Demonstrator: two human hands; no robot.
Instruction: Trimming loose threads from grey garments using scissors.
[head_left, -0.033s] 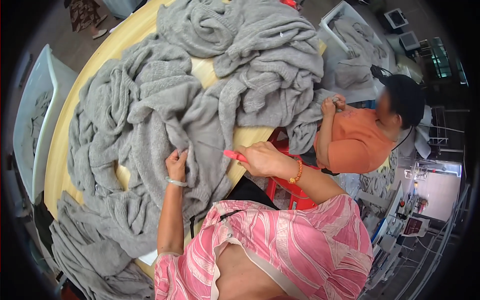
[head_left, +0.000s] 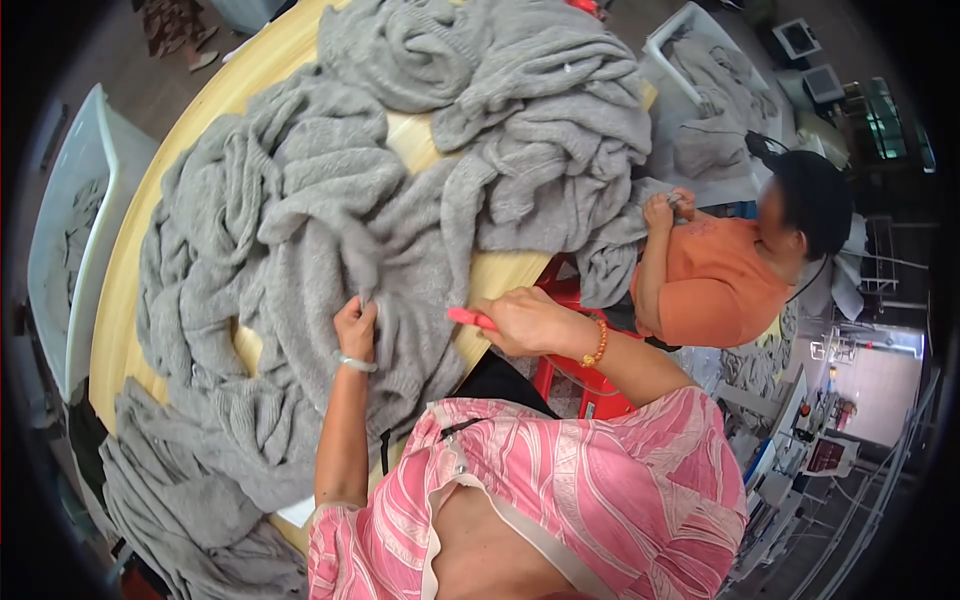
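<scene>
My left hand [head_left: 354, 330] is closed, pinching a fold of a grey knitted garment [head_left: 415, 265] between thumb and fingertips. A pale bangle circles that wrist. To its right, over the garment's near right part, my right hand [head_left: 525, 320] grips a small tool with a pinkish-red handle [head_left: 470, 318]. The tool points left, toward my other hand; its kind and its working end cannot be made out. An orange beaded bracelet is on my right wrist. Between the two hands the knit is drawn into creases.
Heaped grey knits [head_left: 540, 110] cover much of the round wooden table [head_left: 125, 265]. White bins with knits stand at the left [head_left: 95, 200] and far right [head_left: 690, 30]. Close on my right, a person in orange [head_left: 705, 285] handles grey knit beside a red stool [head_left: 590, 400].
The flatter stretch of knit between my hands is now bunched and creased, with a fold hanging just above my left hand. Both hands have stayed almost in place.
</scene>
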